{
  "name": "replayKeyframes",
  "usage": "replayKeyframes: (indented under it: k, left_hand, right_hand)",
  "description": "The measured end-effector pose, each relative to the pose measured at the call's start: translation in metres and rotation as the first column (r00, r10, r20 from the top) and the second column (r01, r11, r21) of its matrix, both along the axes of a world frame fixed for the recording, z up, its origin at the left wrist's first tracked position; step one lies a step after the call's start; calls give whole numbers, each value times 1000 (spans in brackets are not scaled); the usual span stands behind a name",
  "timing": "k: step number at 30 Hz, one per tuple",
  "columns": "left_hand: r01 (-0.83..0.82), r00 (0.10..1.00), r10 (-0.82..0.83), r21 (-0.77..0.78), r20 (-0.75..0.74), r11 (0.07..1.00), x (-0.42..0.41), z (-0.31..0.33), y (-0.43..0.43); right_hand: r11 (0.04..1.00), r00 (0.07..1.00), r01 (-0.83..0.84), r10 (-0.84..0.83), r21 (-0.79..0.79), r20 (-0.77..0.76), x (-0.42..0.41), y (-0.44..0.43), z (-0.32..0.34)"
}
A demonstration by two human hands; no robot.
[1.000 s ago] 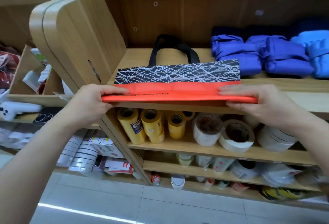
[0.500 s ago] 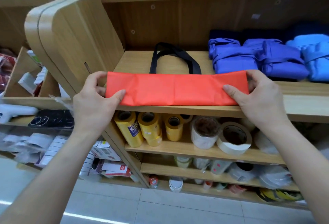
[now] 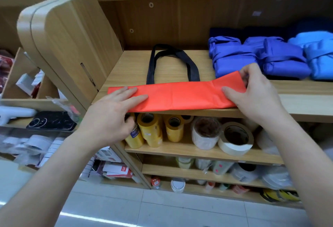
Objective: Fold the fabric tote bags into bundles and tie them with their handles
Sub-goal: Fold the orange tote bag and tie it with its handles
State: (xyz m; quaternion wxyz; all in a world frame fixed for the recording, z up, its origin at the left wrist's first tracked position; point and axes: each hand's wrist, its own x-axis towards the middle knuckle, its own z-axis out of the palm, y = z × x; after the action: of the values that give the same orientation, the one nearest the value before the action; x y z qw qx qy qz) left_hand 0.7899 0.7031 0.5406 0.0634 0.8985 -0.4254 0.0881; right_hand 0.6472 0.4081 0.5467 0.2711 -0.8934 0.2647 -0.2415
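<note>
The folded orange tote bag (image 3: 180, 98) lies along the shelf (image 3: 302, 104) edge, its long axis running between my hands. My left fingers (image 3: 137, 98) press its left end flat. My right fingers (image 3: 228, 91) pinch its raised right end, likely to fold it leftward.

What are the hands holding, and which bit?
The right hand pinches the folded orange tote bag by its right end. The left hand just presses flat on the left end.
</note>
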Motion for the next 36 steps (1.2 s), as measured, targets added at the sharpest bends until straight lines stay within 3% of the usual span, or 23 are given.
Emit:
replayKeyframes:
  k: [4,6,10,13,15,16,18,21,24,26,28,30,33,36]
  left_hand:
    - [34,977,-19,-68,212,997,-4,-3,0]
    - [49,968,-43,-18,248,999,-11,3,1]
    - [57,978,-85,146,188,988,-24,25,-3]
    - [95,992,-95,3,89,995,-28,46,-10]
    - [202,963,-175,-121,204,972,-31,60,-23]
    - [241,961,-210,-175,182,955,-32,69,-31]
    - [224,961,-255,-242,-106,944,-31,83,-48]
    - [233,807,-305,-201,-505,951,-22,80,-62]
    - [96,631,-325,-345,-705,934,-15,58,-63]
    - [-102,600,-321,-468,-733,878,-12,46,-66]
    - [-293,608,-296,-555,-737,779,-8,37,-72]
    - [-377,626,-250,-568,-738,731,-1,31,-77]
    - [-347,708,-163,-540,-687,767,3,22,-84]
    - [-284,885,31,-484,-465,828,4,14,-85]
  right_hand:
    - [986,990,-72,53,147,128,4,-4,3]
    - [976,976,-101,60,194,208,8,-5,2]
    - [973,902,-227,193,45,386,12,-2,20]
    - [905,818,-423,398,-34,416,12,0,50]
    - [833,762,-551,529,-54,373,11,6,72]
    - [790,731,-608,594,-75,334,11,11,81]
    - [712,671,-694,694,-110,261,14,21,97]
    - [649,615,-751,754,-121,231,20,31,109]
    - [721,666,-684,680,-111,307,30,30,102]
    - [832,759,-542,544,-116,357,36,29,87]
    - [901,838,-430,422,-59,347,40,33,67]
    - [894,870,-441,406,73,281,45,40,46]
    - [847,868,-494,470,196,161,54,47,20]
    - [861,878,-478,471,172,83,58,48,12]
